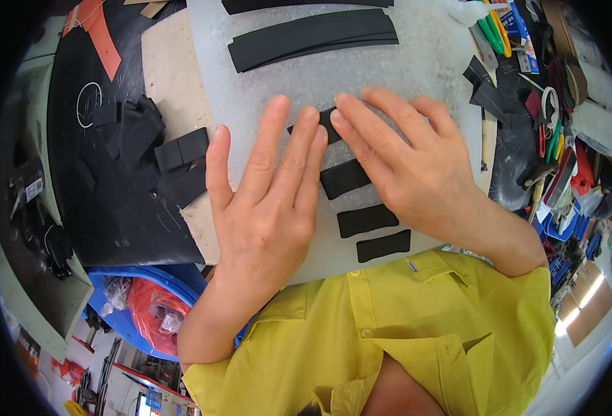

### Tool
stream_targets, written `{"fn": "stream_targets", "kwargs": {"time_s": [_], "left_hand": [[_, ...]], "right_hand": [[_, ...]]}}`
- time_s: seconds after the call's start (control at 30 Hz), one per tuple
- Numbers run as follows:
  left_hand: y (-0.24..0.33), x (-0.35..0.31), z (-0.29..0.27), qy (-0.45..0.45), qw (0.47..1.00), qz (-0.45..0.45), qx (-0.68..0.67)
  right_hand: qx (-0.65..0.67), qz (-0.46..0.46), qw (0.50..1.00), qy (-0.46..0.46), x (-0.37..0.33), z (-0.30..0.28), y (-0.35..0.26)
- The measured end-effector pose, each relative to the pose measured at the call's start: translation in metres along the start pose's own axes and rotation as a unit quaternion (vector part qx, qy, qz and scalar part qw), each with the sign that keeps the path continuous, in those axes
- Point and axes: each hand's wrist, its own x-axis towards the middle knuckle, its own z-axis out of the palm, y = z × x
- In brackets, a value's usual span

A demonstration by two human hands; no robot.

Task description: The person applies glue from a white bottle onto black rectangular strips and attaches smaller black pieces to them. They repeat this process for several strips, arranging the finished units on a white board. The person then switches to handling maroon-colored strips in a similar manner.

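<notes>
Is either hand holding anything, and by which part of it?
The left hand and right hand have fingers over opposite parts of a small flat black strip; whether either grip holds or only presses cannot be told.

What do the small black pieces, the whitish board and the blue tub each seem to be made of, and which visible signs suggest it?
Small black pieces: perhaps leather or rubbery sheet, matt; they look thin, with little shine.
Whitish board: probably plastic, cloudy and worn; its pale surface looks mottled.
Blue tub: likely plastic, smooth; its colour looks even.
</notes>
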Motion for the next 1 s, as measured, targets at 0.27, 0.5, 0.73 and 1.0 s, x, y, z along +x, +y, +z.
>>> {"fn": "stream_targets", "kwargs": {"time_s": [0.27, 0.5, 0.73, 1.0], "left_hand": [[0.008, 0.015, -0.003, 0.021, 0.999, 0.016, 0.035], [-0.026, 0.02, -0.018, 0.081, 0.982, -0.079, -0.15], [-0.038, -0.037, 0.013, 0.293, 0.918, -0.162, -0.212], [-0.056, -0.093, 0.025, 0.434, 0.811, -0.317, -0.232]], "right_hand": [[0.017, 0.045, 0.997, -0.064, 0.004, -0.001, -0.018], [0.281, 0.081, 0.956, -0.018, -0.012, -0.016, 0.033], [0.211, 0.066, 0.972, -0.084, -0.066, -0.026, -0.02], [0.206, -0.102, 0.973, 0.028, 0.092, 0.048, -0.046]]}}
